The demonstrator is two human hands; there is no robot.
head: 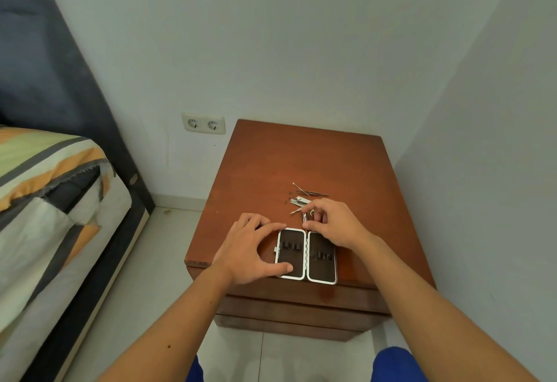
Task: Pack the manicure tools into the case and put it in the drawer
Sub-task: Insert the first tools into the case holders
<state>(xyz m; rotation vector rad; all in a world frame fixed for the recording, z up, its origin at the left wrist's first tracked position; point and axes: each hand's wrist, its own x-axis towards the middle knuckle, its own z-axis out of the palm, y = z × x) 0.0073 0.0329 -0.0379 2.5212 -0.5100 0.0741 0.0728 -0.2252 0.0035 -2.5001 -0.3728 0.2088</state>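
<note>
A small manicure case lies open flat near the front edge of a brown wooden nightstand, its two dark halves showing empty elastic loops. My left hand rests on the case's left side, thumb on the near corner and fingers at the far corner. Just beyond the case, my right hand pinches a small metal tool between thumb and fingers. More metal tools lie loose behind: nail clippers, tweezers and a thin pick.
The nightstand's drawer fronts below the top are closed. A bed with a striped cover stands to the left, with tiled floor between. White walls close in at the back and right; a double socket is on the back wall.
</note>
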